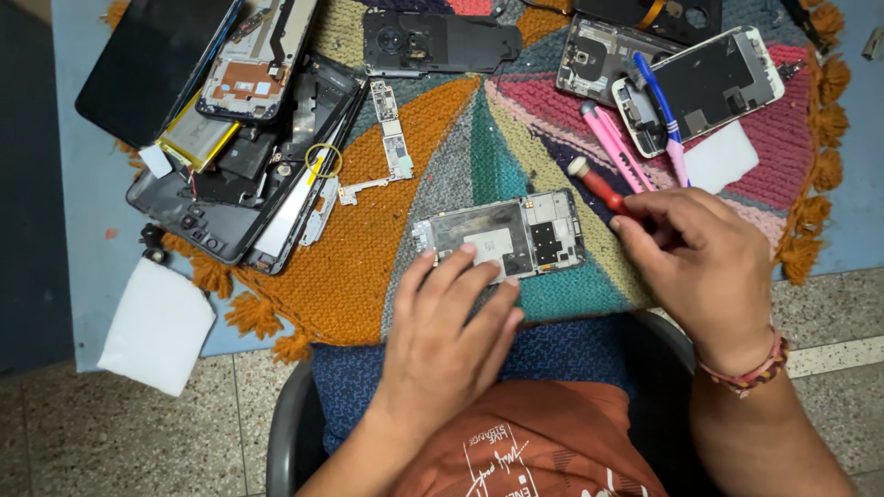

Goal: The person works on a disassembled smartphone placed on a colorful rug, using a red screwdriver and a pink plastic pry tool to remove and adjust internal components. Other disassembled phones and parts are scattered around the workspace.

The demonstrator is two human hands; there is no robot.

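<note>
An opened phone frame (502,235) with bare circuit parts lies on a multicoloured knitted mat (405,138). My left hand (447,327) rests its fingertips on the frame's near edge, pressing it down. To the right of the frame, my right hand (704,267) is closed around a red-handled screwdriver (594,182). The handle's end sticks out up and to the left of my fingers. The tool's tip is hidden under my hand.
Several dismantled phones are piled at the left (244,156) and back right (695,87). Pink tweezers (612,143) and a blue tool (658,97) lie near the screwdriver. A loose circuit board (394,138) lies mid-mat. White cloths sit at the left (157,327) and right (720,156).
</note>
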